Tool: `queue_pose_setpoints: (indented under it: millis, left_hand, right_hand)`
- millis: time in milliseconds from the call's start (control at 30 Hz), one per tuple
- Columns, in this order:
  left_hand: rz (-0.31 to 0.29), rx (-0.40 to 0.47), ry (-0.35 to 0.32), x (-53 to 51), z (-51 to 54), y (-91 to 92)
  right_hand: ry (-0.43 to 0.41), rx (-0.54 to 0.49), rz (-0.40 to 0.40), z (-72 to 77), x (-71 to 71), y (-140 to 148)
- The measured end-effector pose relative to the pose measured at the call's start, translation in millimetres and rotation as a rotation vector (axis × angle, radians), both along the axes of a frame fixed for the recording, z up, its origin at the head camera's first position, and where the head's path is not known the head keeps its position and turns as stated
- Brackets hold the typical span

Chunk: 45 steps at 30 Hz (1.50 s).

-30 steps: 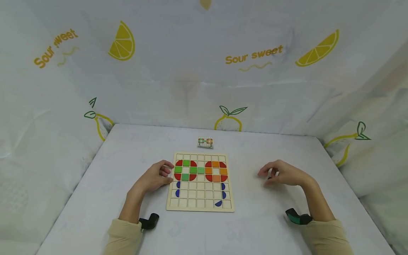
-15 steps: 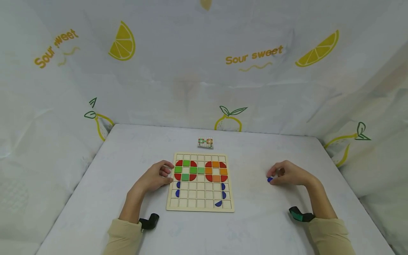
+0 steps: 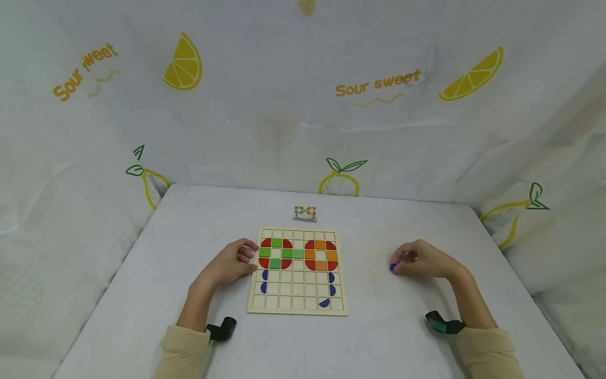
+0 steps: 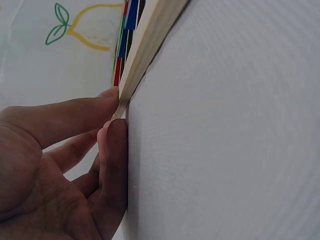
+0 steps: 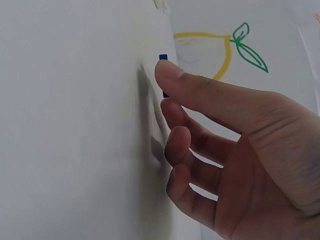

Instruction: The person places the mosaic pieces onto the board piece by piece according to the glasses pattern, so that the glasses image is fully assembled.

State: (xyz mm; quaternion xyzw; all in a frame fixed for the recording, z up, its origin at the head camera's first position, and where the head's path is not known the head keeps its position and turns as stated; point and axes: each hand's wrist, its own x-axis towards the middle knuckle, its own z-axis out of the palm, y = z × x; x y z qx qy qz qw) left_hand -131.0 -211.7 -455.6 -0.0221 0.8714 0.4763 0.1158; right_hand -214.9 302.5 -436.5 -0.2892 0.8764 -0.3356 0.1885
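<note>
Between thumb and fingers my right hand (image 3: 423, 259) pinches a small blue puzzle piece (image 3: 393, 267), just above the table to the right of the board. In the right wrist view only the ends of this blue piece (image 5: 163, 57) show past the thumb. My left hand (image 3: 232, 261) touches the left edge of the wooden grid board (image 3: 298, 289) with thumb and fingertips, fingers loosely bent. On the board lie red rounded corner pieces and green and orange squares, forming two rings joined by a green square (image 3: 298, 253). Below them sit several blue half-round pieces; one (image 3: 324, 303) lies tilted.
A small pattern card (image 3: 305, 212) with a similar coloured design lies behind the board. The white table (image 3: 369, 337) runs back to a white cloth (image 3: 279, 95) printed with lemons. A dark wrist device (image 3: 222, 329) is at the left cuff, another (image 3: 444, 322) at the right.
My right hand first moved right, bringing the blue piece into sight at its fingertips, then came slightly back left with it. The left hand and the board have stayed still.
</note>
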Motion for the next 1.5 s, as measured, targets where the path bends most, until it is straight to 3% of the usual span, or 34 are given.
queue_pose_setpoints:
  millis: [400,733,1133,1500]
  left_hand:
    - [-0.004,0.002,0.008,0.3,-0.1,0.0]
    - [-0.006,-0.004,0.011,-0.6,-0.1,-1.2]
    - [-0.006,0.000,0.008,-0.2,-0.6,-1.9]
    - [-0.008,0.002,0.007,-0.7,-2.7,-2.2]
  right_hand:
    - [-0.019,0.080,0.066,17.7,9.2,-65.6]
    - [-0.005,0.032,0.204,26.0,21.2,-126.7]
    - [-0.023,-0.046,0.344,20.9,27.2,-191.1]
    - [-0.071,-0.082,0.466,1.6,32.6,-246.9]
